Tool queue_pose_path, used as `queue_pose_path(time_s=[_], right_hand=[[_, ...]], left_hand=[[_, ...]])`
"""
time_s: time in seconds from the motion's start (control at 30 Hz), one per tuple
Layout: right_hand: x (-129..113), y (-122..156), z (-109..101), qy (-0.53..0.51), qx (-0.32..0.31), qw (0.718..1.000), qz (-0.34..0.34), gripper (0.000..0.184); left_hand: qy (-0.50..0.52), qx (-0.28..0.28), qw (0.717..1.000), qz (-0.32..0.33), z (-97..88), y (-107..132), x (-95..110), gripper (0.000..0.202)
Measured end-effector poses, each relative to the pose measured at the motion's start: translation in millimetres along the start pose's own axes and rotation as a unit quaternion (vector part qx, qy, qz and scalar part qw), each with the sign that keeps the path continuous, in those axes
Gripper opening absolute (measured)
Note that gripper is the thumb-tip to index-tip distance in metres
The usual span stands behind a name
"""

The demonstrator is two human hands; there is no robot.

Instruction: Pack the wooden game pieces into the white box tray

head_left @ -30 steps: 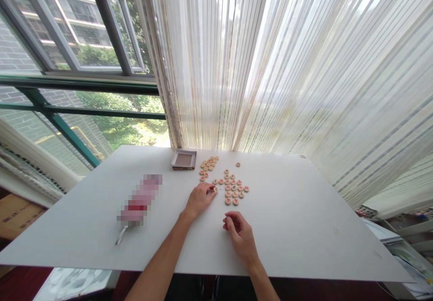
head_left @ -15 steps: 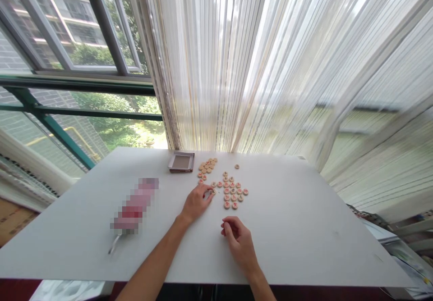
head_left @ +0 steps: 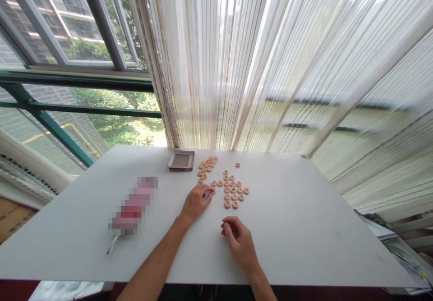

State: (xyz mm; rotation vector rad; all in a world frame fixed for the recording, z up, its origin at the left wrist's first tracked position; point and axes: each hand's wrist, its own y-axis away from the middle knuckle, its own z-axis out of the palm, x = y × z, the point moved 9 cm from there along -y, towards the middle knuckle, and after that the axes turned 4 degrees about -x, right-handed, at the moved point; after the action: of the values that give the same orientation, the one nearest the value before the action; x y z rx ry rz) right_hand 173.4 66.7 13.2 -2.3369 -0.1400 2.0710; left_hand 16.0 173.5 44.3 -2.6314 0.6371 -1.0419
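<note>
Xiangqi pieces, round and wooden with red or black characters, are on the white table (head_left: 287,229). My left hand (head_left: 197,202) has thumb and fingertips closed on a xiangqi piece (head_left: 214,190), its face mostly covered by a finger. Just beyond it lies a black-marked piece (head_left: 214,183). To the right, several face-up pieces (head_left: 233,189) form close rows. My right hand (head_left: 238,240) rests nearer me, below those rows, its fingers curled and closed with nothing visible in them.
Several pieces, mostly face-down (head_left: 207,164), cluster at the back beside an open shallow box (head_left: 181,160). A single piece (head_left: 237,165) lies apart at the back. A pixelated pink item (head_left: 133,206) is on the left. A curtain (head_left: 216,89) hangs behind the table.
A left finger now covers more of the pinched piece, whose black character showed before. My right hand stays in place. The view has shifted slightly.
</note>
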Motion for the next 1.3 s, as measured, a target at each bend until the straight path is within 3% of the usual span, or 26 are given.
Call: queue_pose_path(time_s=[1.03, 1.3], right_hand=[[-4, 0, 1, 0.020, -0.011, 1.000, -0.001, 0.028], [1, -1, 1, 0.006, -0.008, 1.000, -0.007, 0.027]], left_hand=[[0.020, 0.017, 1.000, -0.004, -0.1, -1, -5, 0.014], [0.012, 0.073, 0.997, -0.030, -13.6, -14, -37, 0.023]])
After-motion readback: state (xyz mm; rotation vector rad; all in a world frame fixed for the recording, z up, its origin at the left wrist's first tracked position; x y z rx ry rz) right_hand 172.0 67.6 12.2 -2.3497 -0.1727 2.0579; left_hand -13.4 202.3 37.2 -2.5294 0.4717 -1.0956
